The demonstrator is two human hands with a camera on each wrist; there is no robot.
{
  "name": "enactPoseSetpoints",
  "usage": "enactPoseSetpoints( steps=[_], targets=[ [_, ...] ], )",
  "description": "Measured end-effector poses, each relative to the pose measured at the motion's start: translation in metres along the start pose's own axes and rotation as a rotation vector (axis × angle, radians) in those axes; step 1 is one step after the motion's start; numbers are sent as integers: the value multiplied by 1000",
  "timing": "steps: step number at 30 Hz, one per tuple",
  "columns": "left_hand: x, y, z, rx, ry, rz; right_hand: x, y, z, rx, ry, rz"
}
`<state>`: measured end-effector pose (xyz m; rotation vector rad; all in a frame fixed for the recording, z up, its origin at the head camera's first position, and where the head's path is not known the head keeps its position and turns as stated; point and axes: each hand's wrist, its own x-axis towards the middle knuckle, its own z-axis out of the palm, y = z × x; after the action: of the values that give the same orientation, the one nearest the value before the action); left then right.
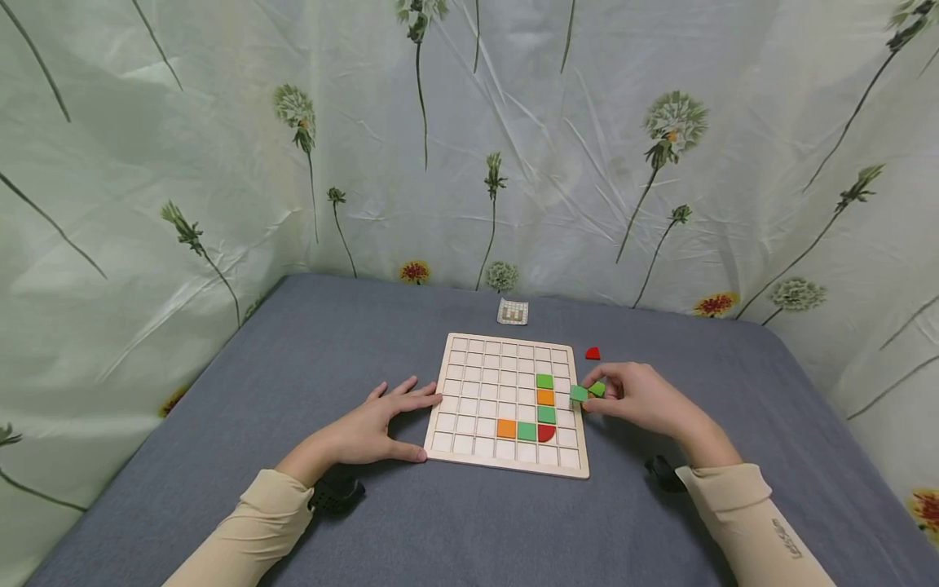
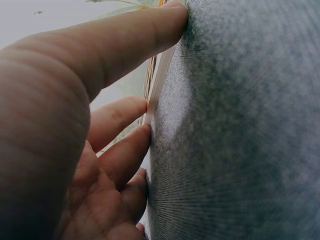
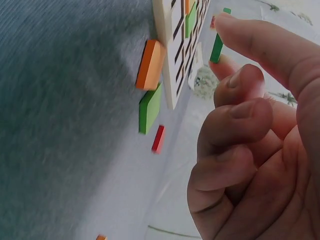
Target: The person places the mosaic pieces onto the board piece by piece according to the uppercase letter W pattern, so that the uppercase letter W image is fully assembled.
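Note:
A wooden grid board [image 1: 480,463] lies on the cloth, bearing orange, green and red tiles in its right half. On its left edge rests my left hand [image 1: 377,428], fingers spread and thumb at the near left corner. My right hand [image 1: 645,399] pinches a green square tile [image 1: 579,393] between thumb and index finger over the board's right edge. In the right wrist view that tile [image 3: 218,47] is seen edge-on, raised off the board. Beside the board, below this hand, lie a light green tile [image 3: 150,111] and an orange tile [image 3: 150,65].
A red rounded tile [image 1: 592,354] lies beyond my right hand. Behind the board is a small pattern card [image 1: 513,312], its print too small to read. A grey-blue cloth [image 1: 469,530] covers the surface, and a floral curtain [image 1: 572,179] hangs behind it.

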<state>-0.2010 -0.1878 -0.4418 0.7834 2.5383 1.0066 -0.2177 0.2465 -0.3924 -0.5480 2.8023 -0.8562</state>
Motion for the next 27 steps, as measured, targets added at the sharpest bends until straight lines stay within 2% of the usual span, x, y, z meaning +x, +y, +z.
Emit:
enactPoseSetpoints(
  steps=[17,27],
  targets=[
    [0,1,-1,-2,2,5,20,-24,15,21,-41,-82],
    [0,0,-1,0,-1,3,30,-33,27,44,-90,-85]
  ],
)
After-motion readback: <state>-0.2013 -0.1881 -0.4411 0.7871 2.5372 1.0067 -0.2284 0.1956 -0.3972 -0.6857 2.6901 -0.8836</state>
